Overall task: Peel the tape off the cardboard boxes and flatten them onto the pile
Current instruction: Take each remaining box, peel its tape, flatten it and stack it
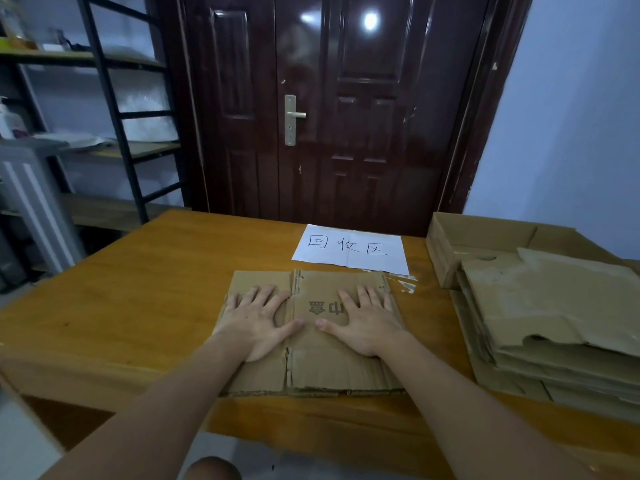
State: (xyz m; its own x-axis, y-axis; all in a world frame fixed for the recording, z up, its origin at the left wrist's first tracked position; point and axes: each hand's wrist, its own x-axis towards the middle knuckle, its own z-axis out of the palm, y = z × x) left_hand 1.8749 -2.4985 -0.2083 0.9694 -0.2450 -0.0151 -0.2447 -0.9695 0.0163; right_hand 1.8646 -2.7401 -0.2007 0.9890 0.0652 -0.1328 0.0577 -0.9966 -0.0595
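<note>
Head view: two bare hands press a flattened cardboard box (311,337) onto a wooden tabletop (138,289).

The left hand (258,322) and right hand (365,322) lie palm down with fingers straight and spread, grasping nothing, thumbs nearly meeting over the box's middle. The flat box sits near the tabletop's front edge, roughly centred, its near edge just short of that edge. Past it, by the back edge, lies a white paper sign (351,249) with handwritten characters. Along the right edge a pile of flattened cardboard (554,323) lies partly inside an open, shallow cardboard carton (446,233). Bare wood stretches from the box to the left edge. A dark door (329,98) stands behind the tabletop, and metal shelving (114,98) at the left.
</note>
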